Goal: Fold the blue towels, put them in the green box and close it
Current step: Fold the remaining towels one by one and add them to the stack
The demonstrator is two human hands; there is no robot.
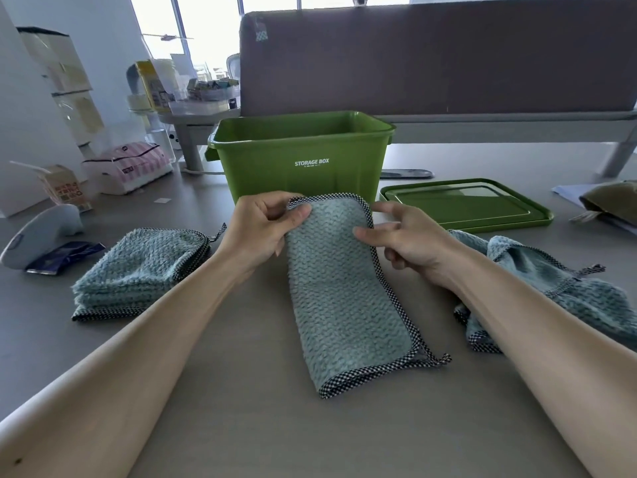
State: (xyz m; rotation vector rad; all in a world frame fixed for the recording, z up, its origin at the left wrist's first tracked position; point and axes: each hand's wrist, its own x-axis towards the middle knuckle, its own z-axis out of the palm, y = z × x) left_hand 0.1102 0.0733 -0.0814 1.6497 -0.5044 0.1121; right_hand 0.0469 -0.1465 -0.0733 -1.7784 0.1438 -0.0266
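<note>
The half-folded towel (348,298) lay lengthwise at centre. The left hand (265,229) pinched its far corner and the right hand (410,239) its far hem, probably to fold again. A folded stack (138,270) sat at 9 o'clock and an unfolded heap (568,298) at 3. At 12 the green box (303,160) stood open, no towel showing inside, with its lid (482,208) at 1.

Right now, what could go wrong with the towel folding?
1. The left hand and right hand pinch only the far end of the half-folded towel, so the next fold may come out crooked.
2. The right forearm passes over the unfolded towels; moving it could drag them along.
3. The folded stack looks uneven and might slump when lifted to the green box.
</note>
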